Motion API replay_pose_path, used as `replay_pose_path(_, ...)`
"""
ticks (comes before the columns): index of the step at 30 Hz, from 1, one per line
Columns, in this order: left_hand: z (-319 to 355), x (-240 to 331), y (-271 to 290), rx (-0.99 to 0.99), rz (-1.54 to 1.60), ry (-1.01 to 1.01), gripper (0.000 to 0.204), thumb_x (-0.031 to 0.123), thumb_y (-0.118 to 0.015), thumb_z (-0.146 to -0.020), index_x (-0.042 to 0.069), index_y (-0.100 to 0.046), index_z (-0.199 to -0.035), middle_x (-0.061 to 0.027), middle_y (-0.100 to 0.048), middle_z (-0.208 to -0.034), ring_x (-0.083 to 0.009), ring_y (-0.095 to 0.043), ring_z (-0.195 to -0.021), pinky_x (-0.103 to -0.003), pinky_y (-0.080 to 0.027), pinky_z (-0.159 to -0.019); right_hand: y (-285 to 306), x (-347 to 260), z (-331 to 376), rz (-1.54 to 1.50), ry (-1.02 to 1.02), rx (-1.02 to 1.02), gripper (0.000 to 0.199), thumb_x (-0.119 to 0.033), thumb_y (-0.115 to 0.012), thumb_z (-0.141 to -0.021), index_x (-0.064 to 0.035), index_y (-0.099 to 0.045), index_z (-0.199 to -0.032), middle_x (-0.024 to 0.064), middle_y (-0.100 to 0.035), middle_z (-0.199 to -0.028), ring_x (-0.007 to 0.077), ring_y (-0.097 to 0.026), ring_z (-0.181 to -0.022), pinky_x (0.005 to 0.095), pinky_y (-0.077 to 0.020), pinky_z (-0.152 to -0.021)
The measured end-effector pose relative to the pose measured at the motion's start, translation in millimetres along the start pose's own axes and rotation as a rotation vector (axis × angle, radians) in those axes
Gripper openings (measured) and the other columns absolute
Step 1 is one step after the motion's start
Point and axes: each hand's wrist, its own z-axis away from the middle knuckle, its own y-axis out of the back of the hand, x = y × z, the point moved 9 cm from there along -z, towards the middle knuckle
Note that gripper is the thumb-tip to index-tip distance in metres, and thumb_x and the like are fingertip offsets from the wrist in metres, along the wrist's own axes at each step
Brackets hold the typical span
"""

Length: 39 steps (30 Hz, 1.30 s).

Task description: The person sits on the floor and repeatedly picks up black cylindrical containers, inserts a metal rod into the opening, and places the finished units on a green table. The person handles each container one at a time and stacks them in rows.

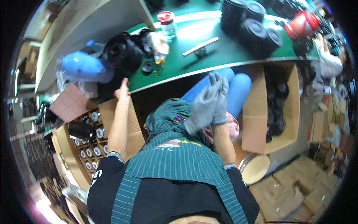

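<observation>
My left hand (123, 89) is bare and reaches to the near edge of the green table, with fingers apart and nothing visible in them. Closest to it are a stack of round black parts (121, 54) and a blurred blue bag-like bundle (84, 67). In front of my lap is my right hand (220, 102), wearing a grey knit glove. A second grey glove (203, 108) is held against its palm side; no arm enters this glove's cuff. The fingers of both gloves overlap, so the exact grip is partly hidden.
The green table (164, 72) carries a red-lidded jar (167, 24), a white strip (200, 46), black cylinder stacks (257, 31) and a red object (302, 25). A divided carton (61, 149) stands left, an open carton with black parts (253, 112) right, near a round stool (255, 168).
</observation>
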Motion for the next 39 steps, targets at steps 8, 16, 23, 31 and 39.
replay_pose_path(8, 10.3, 5.2, -35.1, -0.181, 0.106, 0.060, 0.063, 0.042, -0.091, -0.081, -0.010, -0.072, -0.112, -0.0136, -0.075, -0.110, -0.0225, -0.072, -0.087, -0.040, -0.060, -0.080, 20.8, -42.4, -15.8, -0.224, 0.107, 0.232, 0.067, -0.052, -0.040, -0.116, -0.0055, -0.045, -0.163, 0.0147, -0.057, -0.159, 0.0276, -0.051, -0.149, 0.0397, -0.0352, -0.127)
replay_pose_path(16, 363.4, 33.6, -115.9, -1.648, -0.217, -0.086, 0.054, 0.026, -0.068, -0.107, 0.008, -0.054, -0.157, -0.0137, -0.061, -0.153, -0.0245, -0.066, -0.132, -0.044, -0.056, -0.113, 41.6, -72.5, -11.5, -0.327, 0.268, 0.271, 0.058, -0.051, -0.041, -0.116, -0.0101, -0.055, -0.155, 0.0108, -0.062, -0.155, 0.0246, -0.057, -0.143, 0.0396, -0.0397, -0.124)
replay_pose_path(23, 418.5, 32.7, -165.0, -1.532, -0.063, 0.178, 0.032, 0.026, -0.070, -0.109, 0.006, -0.072, -0.134, 0.0005, -0.078, -0.112, -0.0076, -0.073, -0.098, -0.023, -0.060, -0.079, 66.6, -107.1, 23.8, 0.024, 0.463, 0.373, 0.059, -0.050, -0.042, -0.117, -0.0011, -0.064, -0.143, 0.0098, -0.074, -0.126, 0.0196, -0.067, -0.116, 0.0346, -0.0498, -0.110)
replay_pose_path(31, 459.5, 151.5, -170.0, -1.487, 0.029, -0.635, 0.026, 0.004, -0.063, -0.105, 0.003, -0.078, -0.126, 0.0026, -0.072, -0.097, -0.0043, -0.063, -0.084, -0.021, -0.051, -0.075, -38.9, -129.7, 133.8, 1.247, 0.435, -0.166, 0.030, -0.013, -0.067, -0.097, -0.0040, -0.070, -0.126, 0.0153, -0.072, -0.122, 0.0277, -0.071, -0.107, 0.0377, -0.0545, -0.090)
replay_pose_path(39, 494.2, 75.5, -187.4, -1.774, -0.228, -0.389, 0.020, 0.002, -0.066, -0.106, 0.008, -0.051, -0.118, 0.0030, -0.060, -0.097, -0.0053, -0.057, -0.084, -0.023, -0.046, -0.075, -43.4, -78.1, 127.0, 1.094, 0.120, -0.052, 0.059, -0.053, -0.064, -0.109, 0.0008, -0.071, -0.086, 0.0061, -0.057, -0.064, 0.0199, -0.051, -0.057, 0.0399, -0.0409, -0.057)
